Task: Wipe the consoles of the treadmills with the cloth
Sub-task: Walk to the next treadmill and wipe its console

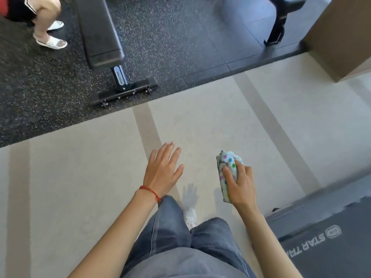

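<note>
My right hand grips a bunched pale cloth with coloured dots, held over the light floor in front of me. To its left my left hand hangs flat in the air, fingers straight and spread, holding nothing; a red string sits at its wrist. The dark rear end of a treadmill with white lettering shows at the lower right, beside my right forearm. No treadmill console is in view.
A black weight bench with a wheeled foot stands on the speckled rubber floor ahead left. Another person's legs are at the top left. A brown column rises at the right, with another black bench frame beside it.
</note>
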Demonstrator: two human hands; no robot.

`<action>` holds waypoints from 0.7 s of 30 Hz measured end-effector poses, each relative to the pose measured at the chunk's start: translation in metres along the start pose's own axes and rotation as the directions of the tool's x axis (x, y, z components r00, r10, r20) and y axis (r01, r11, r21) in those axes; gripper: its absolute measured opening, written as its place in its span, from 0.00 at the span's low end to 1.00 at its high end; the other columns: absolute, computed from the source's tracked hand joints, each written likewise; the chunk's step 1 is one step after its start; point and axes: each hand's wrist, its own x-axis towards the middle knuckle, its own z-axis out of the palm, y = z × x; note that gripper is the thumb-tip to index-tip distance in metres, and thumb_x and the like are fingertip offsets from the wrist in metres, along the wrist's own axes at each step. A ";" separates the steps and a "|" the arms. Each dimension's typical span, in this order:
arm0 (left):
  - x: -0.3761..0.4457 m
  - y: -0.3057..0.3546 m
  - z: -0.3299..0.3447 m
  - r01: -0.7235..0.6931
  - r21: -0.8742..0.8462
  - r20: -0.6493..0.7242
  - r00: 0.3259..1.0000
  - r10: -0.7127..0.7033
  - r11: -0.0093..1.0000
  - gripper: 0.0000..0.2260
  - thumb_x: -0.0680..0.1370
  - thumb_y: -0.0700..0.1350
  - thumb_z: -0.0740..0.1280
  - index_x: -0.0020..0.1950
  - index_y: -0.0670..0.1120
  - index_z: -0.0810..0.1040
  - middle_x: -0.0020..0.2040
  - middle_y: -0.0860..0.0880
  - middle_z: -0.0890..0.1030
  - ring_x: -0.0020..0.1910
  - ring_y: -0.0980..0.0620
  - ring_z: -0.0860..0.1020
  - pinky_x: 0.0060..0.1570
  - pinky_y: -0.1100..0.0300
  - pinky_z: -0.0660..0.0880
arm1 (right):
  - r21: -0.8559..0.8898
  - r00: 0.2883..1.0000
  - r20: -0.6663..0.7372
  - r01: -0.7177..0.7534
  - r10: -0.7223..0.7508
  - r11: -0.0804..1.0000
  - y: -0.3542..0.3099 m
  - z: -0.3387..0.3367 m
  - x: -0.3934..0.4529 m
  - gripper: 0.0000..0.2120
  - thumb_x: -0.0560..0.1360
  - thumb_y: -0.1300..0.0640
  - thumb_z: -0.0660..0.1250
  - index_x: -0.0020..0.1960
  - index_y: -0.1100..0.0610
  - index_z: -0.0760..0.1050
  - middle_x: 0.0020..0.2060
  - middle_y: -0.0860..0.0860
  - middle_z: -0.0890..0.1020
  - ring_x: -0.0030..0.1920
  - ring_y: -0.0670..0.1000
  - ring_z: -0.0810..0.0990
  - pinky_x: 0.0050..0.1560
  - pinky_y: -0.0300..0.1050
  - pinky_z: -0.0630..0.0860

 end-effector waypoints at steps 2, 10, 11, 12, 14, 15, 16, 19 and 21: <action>0.035 -0.001 0.003 -0.059 -0.017 0.019 0.998 0.059 0.998 0.22 0.76 0.51 0.55 0.61 0.38 0.77 0.61 0.38 0.77 0.60 0.39 0.75 0.56 0.41 0.72 | 0.021 0.998 -0.049 -0.049 0.050 0.999 -0.004 -0.004 0.019 0.23 0.76 0.44 0.58 0.69 0.51 0.63 0.52 0.48 0.65 0.49 0.50 0.71 0.48 0.45 0.67; 0.169 0.001 0.022 -0.358 -0.023 0.093 0.929 0.359 0.933 0.22 0.76 0.51 0.55 0.59 0.39 0.78 0.60 0.39 0.77 0.59 0.40 0.76 0.56 0.42 0.72 | 0.142 0.938 -0.222 -0.240 0.267 0.960 -0.016 -0.017 0.086 0.23 0.76 0.44 0.58 0.68 0.54 0.64 0.56 0.54 0.69 0.52 0.55 0.74 0.53 0.50 0.71; 0.186 0.003 0.023 -0.406 -0.026 0.101 0.908 0.406 0.914 0.22 0.76 0.52 0.55 0.59 0.39 0.78 0.60 0.39 0.77 0.58 0.40 0.76 0.55 0.42 0.73 | 0.165 0.917 -0.250 -0.275 0.310 0.947 -0.019 -0.019 0.094 0.23 0.76 0.45 0.58 0.68 0.54 0.64 0.56 0.55 0.70 0.52 0.54 0.73 0.53 0.49 0.70; 0.202 0.006 0.024 -0.450 -0.030 0.099 0.887 0.451 0.892 0.22 0.76 0.52 0.55 0.59 0.39 0.78 0.60 0.39 0.77 0.58 0.40 0.76 0.55 0.42 0.73 | 0.191 0.896 -0.275 -0.305 0.349 0.933 -0.021 -0.021 0.100 0.23 0.76 0.45 0.58 0.68 0.54 0.65 0.55 0.55 0.70 0.51 0.54 0.73 0.52 0.48 0.69; 0.230 0.014 0.027 -0.528 -0.040 0.098 0.843 0.529 0.848 0.22 0.76 0.52 0.55 0.59 0.40 0.78 0.60 0.39 0.77 0.59 0.41 0.76 0.56 0.43 0.72 | 0.265 0.854 -0.314 -0.340 0.414 0.902 -0.024 -0.025 0.112 0.23 0.76 0.45 0.58 0.67 0.55 0.66 0.55 0.55 0.70 0.50 0.53 0.72 0.50 0.47 0.68; 0.244 0.020 0.028 -0.562 -0.045 0.092 0.821 0.564 0.826 0.22 0.76 0.52 0.55 0.60 0.40 0.78 0.61 0.40 0.77 0.59 0.41 0.75 0.56 0.44 0.72 | 0.304 0.834 -0.327 -0.353 0.445 0.885 -0.026 -0.028 0.117 0.23 0.76 0.45 0.58 0.67 0.55 0.66 0.55 0.55 0.70 0.50 0.52 0.72 0.49 0.47 0.69; 0.256 0.026 0.031 -0.592 -0.052 0.088 0.799 0.594 0.804 0.21 0.76 0.52 0.55 0.60 0.41 0.78 0.61 0.40 0.77 0.60 0.41 0.75 0.56 0.44 0.72 | 0.333 0.815 -0.339 -0.363 0.470 0.870 -0.026 -0.031 0.121 0.22 0.76 0.45 0.58 0.67 0.55 0.66 0.55 0.54 0.70 0.50 0.52 0.72 0.49 0.47 0.69; 0.285 0.048 0.039 -0.666 -0.087 0.090 0.736 0.671 0.741 0.21 0.76 0.51 0.56 0.60 0.40 0.77 0.61 0.40 0.77 0.60 0.41 0.75 0.56 0.44 0.72 | 0.375 0.758 -0.383 -0.395 0.528 0.839 -0.024 -0.043 0.129 0.22 0.77 0.46 0.58 0.67 0.54 0.66 0.56 0.54 0.70 0.49 0.51 0.72 0.49 0.46 0.67; 0.301 0.064 0.046 -0.703 -0.106 0.089 0.698 0.710 0.704 0.21 0.76 0.51 0.56 0.60 0.40 0.77 0.61 0.39 0.77 0.59 0.41 0.75 0.56 0.44 0.72 | 0.375 0.727 -0.414 -0.412 0.548 0.830 -0.019 -0.054 0.134 0.21 0.77 0.46 0.58 0.67 0.55 0.66 0.56 0.54 0.70 0.48 0.50 0.70 0.48 0.44 0.65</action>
